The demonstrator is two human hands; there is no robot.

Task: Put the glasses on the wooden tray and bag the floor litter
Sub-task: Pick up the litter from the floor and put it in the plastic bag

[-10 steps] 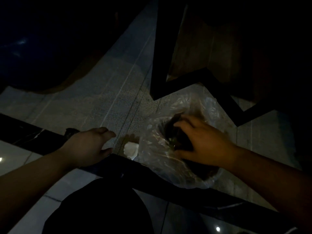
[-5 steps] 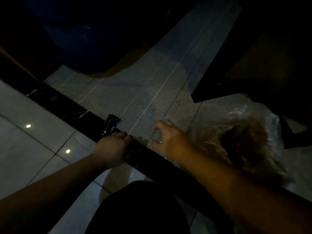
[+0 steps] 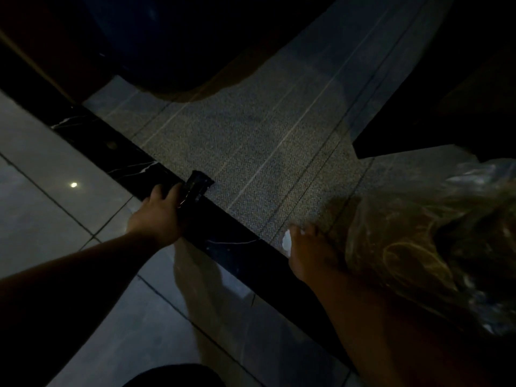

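The scene is very dim. A small black wrapper [image 3: 197, 185] lies on the grey carpet at the edge of a black marble strip [image 3: 231, 247]. My left hand [image 3: 160, 217] has its fingers closed over the wrapper's near end. My right hand [image 3: 308, 254] is pressed down at the carpet's edge, fingers curled on a white paper scrap [image 3: 286, 242] that peeks out on its left side. A clear plastic bag [image 3: 418, 236] with dark litter inside lies on the floor just right of my right hand. No glasses or wooden tray are in view.
Glossy pale floor tiles [image 3: 55, 219] lie on the near side of the marble strip. A large dark rounded object [image 3: 173, 51] stands at the far edge of the carpet. A dark furniture frame [image 3: 418, 113] rises at the upper right. My dark-clothed knee [image 3: 173, 377] is at the bottom.
My right hand has left the bag and come down on the white scrap. My left hand has slid left along the strip to the black wrapper. The view has swung left.
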